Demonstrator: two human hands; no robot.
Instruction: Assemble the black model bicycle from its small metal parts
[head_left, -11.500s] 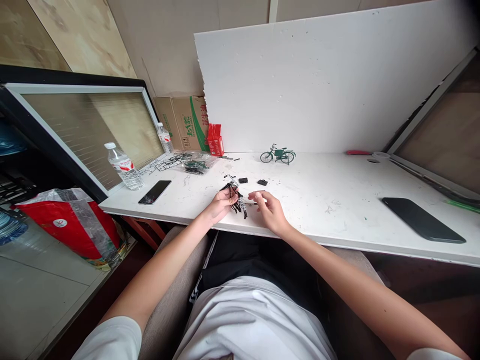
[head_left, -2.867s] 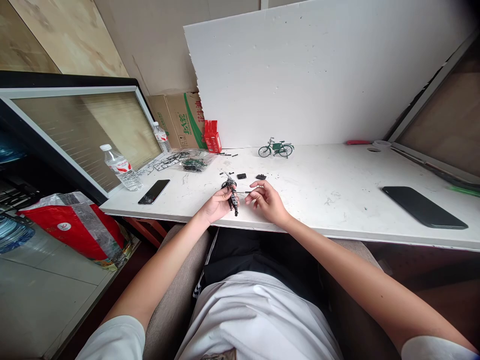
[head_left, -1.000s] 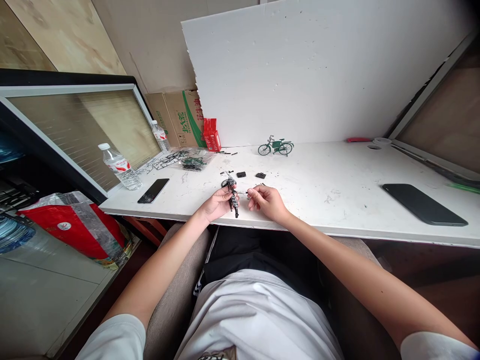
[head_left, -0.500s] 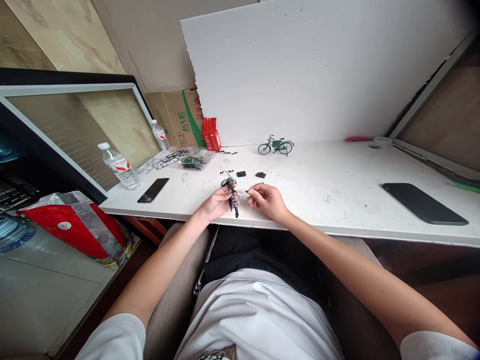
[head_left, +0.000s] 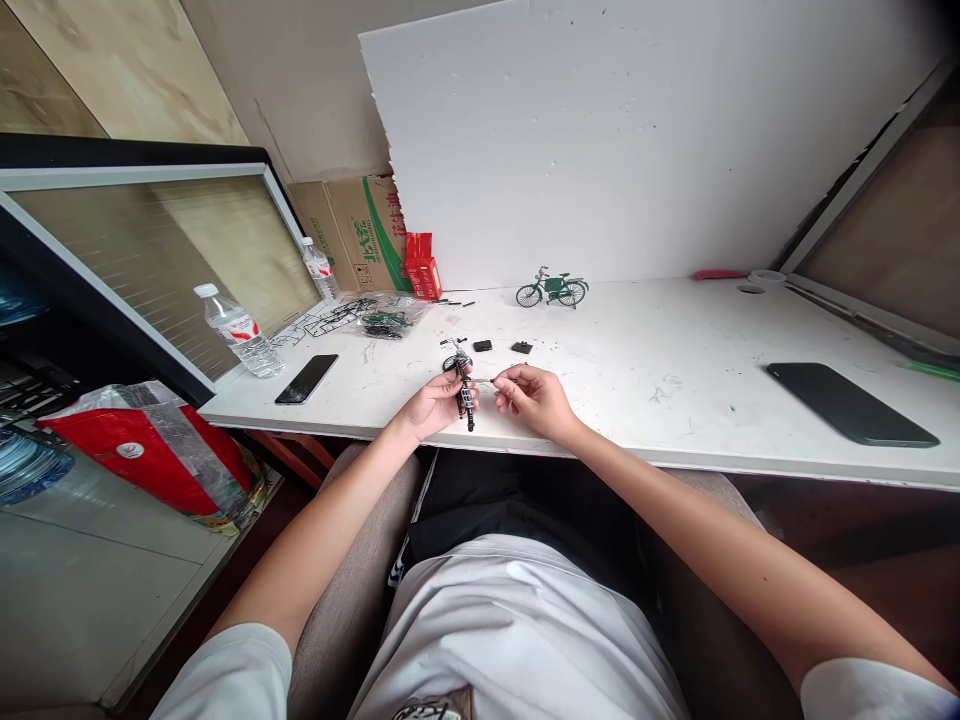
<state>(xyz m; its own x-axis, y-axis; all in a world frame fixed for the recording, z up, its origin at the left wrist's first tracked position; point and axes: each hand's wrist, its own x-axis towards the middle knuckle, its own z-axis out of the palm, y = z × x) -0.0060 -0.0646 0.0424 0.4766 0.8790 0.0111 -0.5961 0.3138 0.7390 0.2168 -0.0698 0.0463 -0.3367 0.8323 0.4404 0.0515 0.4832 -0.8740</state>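
My left hand [head_left: 429,408] is closed around a small black model bicycle [head_left: 466,400], holding it tilted just above the front part of the table. My right hand [head_left: 538,402] pinches what looks like a small screwdriver [head_left: 484,380]. Its thin shaft points left and reaches the middle of the model; whether the tip touches is too small to tell. Beyond my hands lie two small black pieces, a flat rectangular part [head_left: 482,346] and another dark part [head_left: 521,348], with tiny bits around them. A finished-looking green model bicycle [head_left: 553,288] stands upright farther back.
On the left are a phone [head_left: 307,379], a water bottle [head_left: 244,335], black part frames [head_left: 334,317] and a plastic bag of parts [head_left: 388,322]. A red box [head_left: 424,268] stands by a carton [head_left: 367,240]. At right lies a dark flat object [head_left: 851,403]. The table [head_left: 660,435] ends close to my body.
The lower end of the black model bicycle has shifted slightly left and up. My right hand keeps the screwdriver at the same place on the model.
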